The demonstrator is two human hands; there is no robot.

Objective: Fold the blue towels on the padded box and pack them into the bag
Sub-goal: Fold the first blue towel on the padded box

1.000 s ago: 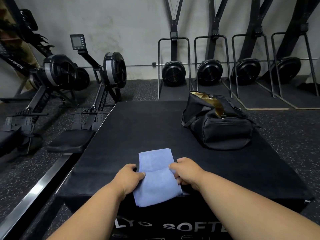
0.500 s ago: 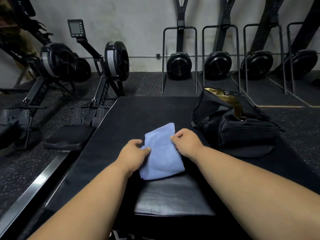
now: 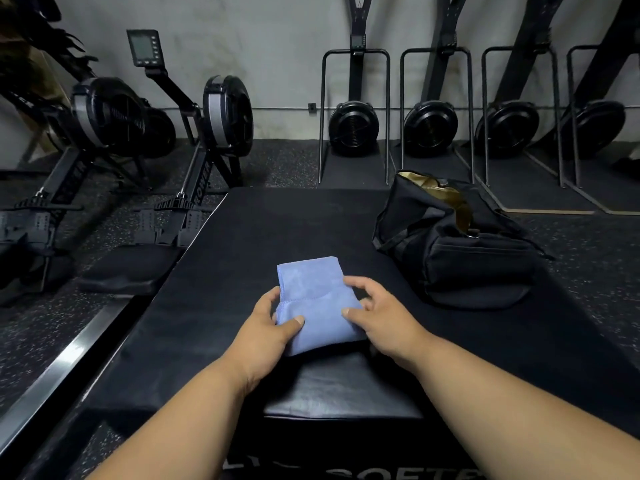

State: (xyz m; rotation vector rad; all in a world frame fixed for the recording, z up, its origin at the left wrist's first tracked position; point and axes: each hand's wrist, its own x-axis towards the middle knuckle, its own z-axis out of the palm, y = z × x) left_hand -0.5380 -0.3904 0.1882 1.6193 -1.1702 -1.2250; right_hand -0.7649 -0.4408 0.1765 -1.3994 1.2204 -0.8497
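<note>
Padded box (image 3: 284, 216): a wide black block that serves as the folding surface; white lettering on its near face is cut off by the frame, and only something like "SOFT" can be read.
Rowing machines (image 3: 221, 119): parked on the gym floor to the left; a rail carries a word ending in "OWER", the rest unreadable.
Bag (image 3: 460, 251): black duffel on the box's far right, its mouth open and showing tan lining, probably so a towel can go straight in.
Blue towel (image 3: 313, 299): folded into a small oblong, lying on the box near its front edge, between the two hands and well short of the bag.
Left hand (image 3: 268, 332): thumb on top and fingers tucked at the left edge, pinching the fold, I'd guess to keep it from springing open.
Right hand (image 3: 377, 315): fingers spread and loosely bent, thumb and a fingertip resting on the right edge, not clamped round it.
</note>
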